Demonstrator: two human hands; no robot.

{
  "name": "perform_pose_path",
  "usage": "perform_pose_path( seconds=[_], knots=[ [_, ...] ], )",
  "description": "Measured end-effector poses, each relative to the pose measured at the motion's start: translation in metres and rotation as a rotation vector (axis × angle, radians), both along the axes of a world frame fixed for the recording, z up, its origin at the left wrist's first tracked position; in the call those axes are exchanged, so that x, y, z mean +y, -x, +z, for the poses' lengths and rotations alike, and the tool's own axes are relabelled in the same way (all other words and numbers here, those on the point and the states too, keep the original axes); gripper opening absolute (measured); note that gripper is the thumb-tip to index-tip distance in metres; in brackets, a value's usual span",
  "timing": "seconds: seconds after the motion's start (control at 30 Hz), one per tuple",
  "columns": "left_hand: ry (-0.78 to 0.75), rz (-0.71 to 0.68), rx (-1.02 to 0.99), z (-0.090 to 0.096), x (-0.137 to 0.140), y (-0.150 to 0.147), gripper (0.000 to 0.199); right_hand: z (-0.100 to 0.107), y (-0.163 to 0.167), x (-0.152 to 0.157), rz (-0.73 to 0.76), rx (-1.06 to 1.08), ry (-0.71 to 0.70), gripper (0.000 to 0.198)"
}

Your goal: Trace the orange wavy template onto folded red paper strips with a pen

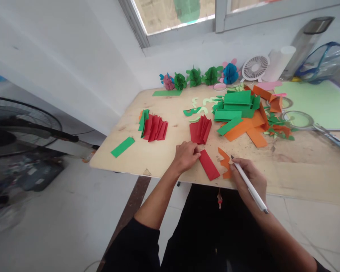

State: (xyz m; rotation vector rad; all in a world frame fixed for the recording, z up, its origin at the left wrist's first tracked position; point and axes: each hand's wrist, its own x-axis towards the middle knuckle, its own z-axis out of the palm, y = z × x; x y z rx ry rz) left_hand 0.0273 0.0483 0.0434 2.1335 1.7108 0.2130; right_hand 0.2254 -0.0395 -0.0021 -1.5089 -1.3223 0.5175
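My left hand (187,155) rests on the table with curled fingers, closed at the upper left corner of a folded red paper strip (209,165). A white pen (251,186) is gripped in my right hand (251,175), its dark tip pointing up and left. Beside that tip lies an orange paper cutout (224,160) with a jagged outline, between the red strip and my right hand. Just beyond my left hand stands a pleated red paper bundle (201,130). Farther left are more red folded papers (155,128) and a green paper strip (122,147).
Green folded papers (238,100) and orange strips (255,130) are heaped at the right. Scissors (333,139) and rolls of clear tape (297,119) lie farther right. Along the wall stand paper ornaments (195,76), a small white fan (255,68) and a bottle (307,47).
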Motion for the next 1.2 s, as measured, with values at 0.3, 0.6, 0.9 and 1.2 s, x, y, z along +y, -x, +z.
perform_pose_path(
  seconds=[0.3, 0.6, 0.9, 1.2],
  knots=[
    [0.028, -0.009, -0.010, 0.001, 0.005, -0.002, 0.008, 0.002, 0.002, -0.002, 0.001, -0.034, 0.019, 0.019],
    [0.029, 0.017, -0.035, 0.000, 0.004, 0.001, 0.003, 0.000, 0.002, -0.002, 0.021, -0.075, 0.025, 0.016],
    [0.007, 0.021, -0.042, -0.004, 0.004, -0.011, 0.011, 0.001, 0.002, -0.002, 0.034, -0.104, 0.005, 0.014],
    [-0.016, -0.071, -0.112, 0.051, 0.040, 0.071, 0.014, -0.001, 0.000, -0.001, 0.042, -0.156, -0.037, 0.017]
  ],
)
